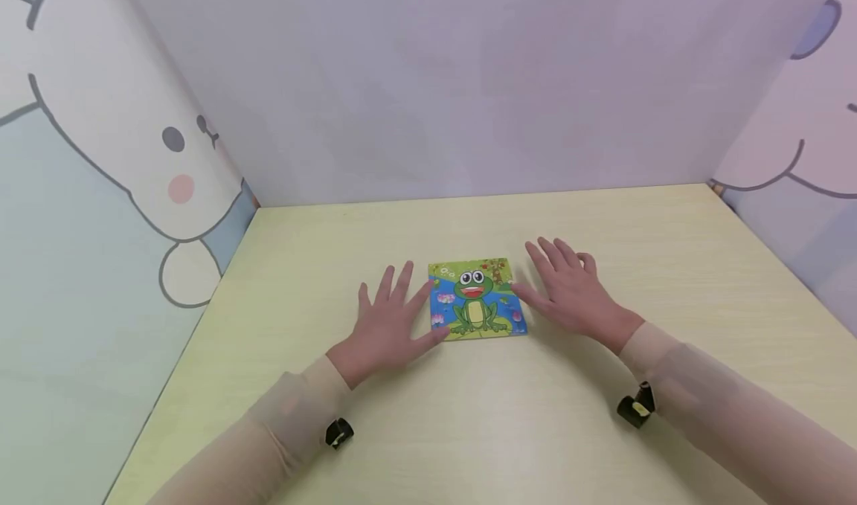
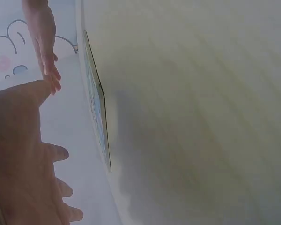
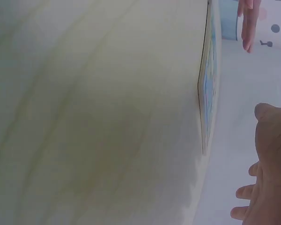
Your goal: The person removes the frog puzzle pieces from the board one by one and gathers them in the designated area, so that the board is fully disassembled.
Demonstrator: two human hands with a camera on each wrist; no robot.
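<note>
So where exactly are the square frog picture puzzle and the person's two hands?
Square frog picture puzzle (image 1: 477, 299): head view, on the frog's green body.
Left hand (image 1: 387, 328): head view, on the back of the hand.
Right hand (image 1: 569, 289): head view, on the back of the hand.

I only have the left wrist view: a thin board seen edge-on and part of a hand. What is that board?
Observer: From the head view it is a square frog puzzle lying flat on the pale yellow table.
Operator: Where are the hands?
Observer: The left hand lies open at its left edge, fingers spread and thumb by the near corner.
Operator: And the other one?
Observer: The right hand lies open at the right edge, thumb toward the board; neither hand grips it.
</note>
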